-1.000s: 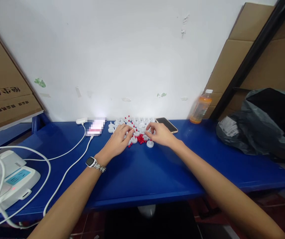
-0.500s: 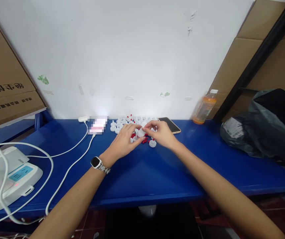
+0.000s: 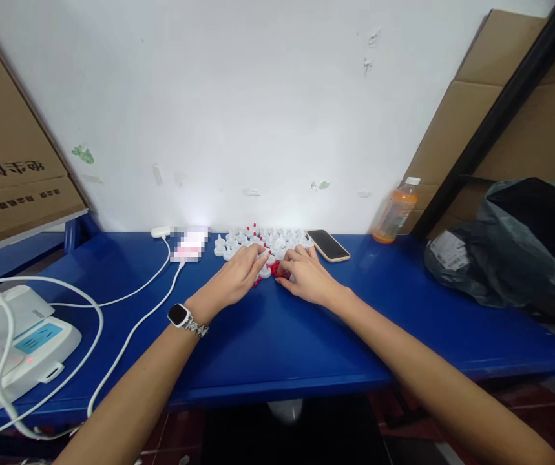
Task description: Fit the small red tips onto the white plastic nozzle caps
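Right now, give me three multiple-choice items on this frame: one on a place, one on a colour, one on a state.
1. Where does the phone lie?
A. right of the white caps
B. on the power strip
C. under the black bag

2. What colour is the table?
A. green
B. blue
C. grey

3. How does the orange bottle stand?
A. on its side
B. upside down
C. upright, capped

Answers: 1 A, it lies just right of the pile; 2 B, the top is blue; 3 C, its white cap points up.
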Available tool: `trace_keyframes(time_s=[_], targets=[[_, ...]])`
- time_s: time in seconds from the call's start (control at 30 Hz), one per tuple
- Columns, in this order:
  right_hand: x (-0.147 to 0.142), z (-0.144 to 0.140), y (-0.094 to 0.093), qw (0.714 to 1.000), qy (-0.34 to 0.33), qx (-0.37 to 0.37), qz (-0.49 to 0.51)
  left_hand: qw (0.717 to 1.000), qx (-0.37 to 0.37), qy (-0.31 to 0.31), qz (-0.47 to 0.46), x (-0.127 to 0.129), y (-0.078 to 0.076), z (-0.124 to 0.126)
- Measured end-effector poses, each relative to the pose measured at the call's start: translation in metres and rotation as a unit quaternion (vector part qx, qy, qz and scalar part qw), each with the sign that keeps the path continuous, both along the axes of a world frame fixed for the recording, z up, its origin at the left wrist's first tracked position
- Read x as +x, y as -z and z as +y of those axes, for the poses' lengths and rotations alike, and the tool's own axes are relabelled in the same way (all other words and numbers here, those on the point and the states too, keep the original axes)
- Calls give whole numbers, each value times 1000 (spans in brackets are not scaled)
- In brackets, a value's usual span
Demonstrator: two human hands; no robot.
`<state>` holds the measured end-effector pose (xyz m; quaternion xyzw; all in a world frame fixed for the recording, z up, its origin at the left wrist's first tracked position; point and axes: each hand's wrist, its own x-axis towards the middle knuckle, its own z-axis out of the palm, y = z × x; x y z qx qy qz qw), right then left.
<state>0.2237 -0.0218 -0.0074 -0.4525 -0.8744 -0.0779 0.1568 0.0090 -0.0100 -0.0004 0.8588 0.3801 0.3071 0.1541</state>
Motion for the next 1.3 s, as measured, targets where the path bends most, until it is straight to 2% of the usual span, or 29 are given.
trace_keyframes(time_s=[0.1, 0.2, 0.27, 0.33, 0.4, 0.47, 0.57, 0.73, 0.87, 0.93, 1.13, 1.3], targets=[[-1, 1, 1, 1000, -10, 1, 19, 1000, -10, -3, 3, 0, 1, -1], [0, 3, -1, 990, -25, -21, 140, 1000, -12, -10, 12, -1, 4, 0], [0, 4, -2, 959, -28, -70, 275, 1000, -5, -4, 20, -1, 5, -1], [-1, 6, -2, 906, -28, -121, 405, 1000, 2, 6, 24, 1, 6, -2], [-5, 8, -2, 854, -34, -146, 499, 999, 5, 15, 29, 4, 5, -5], [-9, 9, 0, 815, -43, -151, 558, 999, 9, 19, 37, 9, 4, -8], [-17, 10, 3, 778, -41, -163, 605, 999, 15, 17, 49, 14, 2, -13], [-25, 7, 2, 751, -22, -139, 645, 998, 34, 22, 48, 18, 2, -16], [-27, 3, -1, 698, -36, -194, 689, 998, 44, 22, 43, 18, 2, -16], [-27, 1, -3, 690, -47, -210, 691, 998, 44, 22, 39, 17, 1, -17], [-24, -1, -5, 697, -70, -236, 674, 998, 39, 29, 30, 17, -1, -19], [-19, -2, -9, 716, -90, -239, 650, 998, 17, 49, 20, 20, -1, -20]])
